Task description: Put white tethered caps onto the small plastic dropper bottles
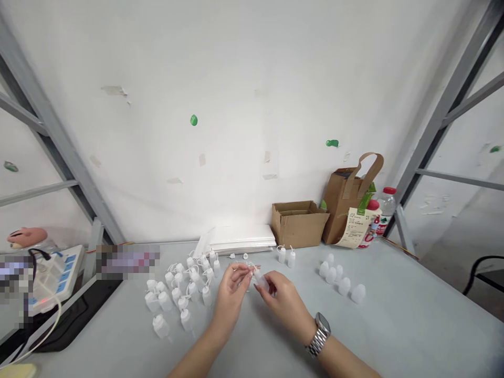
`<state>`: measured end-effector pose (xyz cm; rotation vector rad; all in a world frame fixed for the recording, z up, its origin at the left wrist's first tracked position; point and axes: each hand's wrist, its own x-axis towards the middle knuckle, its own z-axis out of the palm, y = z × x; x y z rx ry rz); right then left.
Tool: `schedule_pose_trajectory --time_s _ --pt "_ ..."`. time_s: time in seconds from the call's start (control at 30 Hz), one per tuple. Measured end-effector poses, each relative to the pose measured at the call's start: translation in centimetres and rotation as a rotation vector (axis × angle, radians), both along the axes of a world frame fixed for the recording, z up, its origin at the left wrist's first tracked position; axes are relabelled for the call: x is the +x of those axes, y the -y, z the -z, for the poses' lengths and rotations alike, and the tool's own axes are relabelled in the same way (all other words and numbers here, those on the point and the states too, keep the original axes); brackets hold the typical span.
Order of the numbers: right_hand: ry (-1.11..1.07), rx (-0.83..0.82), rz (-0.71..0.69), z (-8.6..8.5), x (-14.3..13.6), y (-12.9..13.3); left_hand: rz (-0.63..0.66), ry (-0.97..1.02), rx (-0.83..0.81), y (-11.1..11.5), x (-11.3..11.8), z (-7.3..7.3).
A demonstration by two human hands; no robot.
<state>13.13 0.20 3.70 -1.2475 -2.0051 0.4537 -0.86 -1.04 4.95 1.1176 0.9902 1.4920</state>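
Fingers of the right hand (284, 296) are closed around the body of a small, cloudy plastic bottle (263, 281), which leans with its top toward the left hand (230, 291). The left fingers are bent, nearly together at the top end of that bottle; whether they pinch its cap or only touch it, I cannot tell. The held bottle is nearer the person than the cardboard box (298, 231) and to its left, above the worktop (252, 336). A silver watch (318, 335) circles the right wrist.

Two small bottles (291, 258) stand just in front of the box, with thin strips at their tops. Two loose white caps (245, 256) lie to its left, near the long side of a stack of white sheets (240, 239) that reaches close to the box. Farther left of the box, and nearer the person, is a large group of white-capped bottles (177, 289), most of them upright. Several rounded, cloudy pieces (344, 286) sit in front of the box and to its right.

A brown paper bag (342, 205) with a receipt (353, 228) stands right beside the box, and two red-capped bottles (387, 210) are farther right. Well left of the box are a dark panel (84, 315), a power strip (66, 281) and a pink figure (28, 237).
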Motion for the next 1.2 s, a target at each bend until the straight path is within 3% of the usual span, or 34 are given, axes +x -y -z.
schedule_pose_trajectory --time_s 0.27,0.57,0.87,1.2 --pt "0.053 0.182 0.008 0.4 -0.4 0.8 0.118 0.211 -0.152 -0.2 -0.1 -0.1" --pt "0.097 0.277 0.028 0.2 -0.3 0.6 0.195 0.184 -0.133 0.0 -0.3 -0.5" --pt "0.144 0.259 0.026 0.2 -0.7 1.2 0.075 0.000 -0.124 0.1 -0.2 -0.3" --pt "-0.077 0.002 0.021 -0.1 -1.0 1.2 0.172 0.089 -0.142 0.1 -0.1 -0.7"
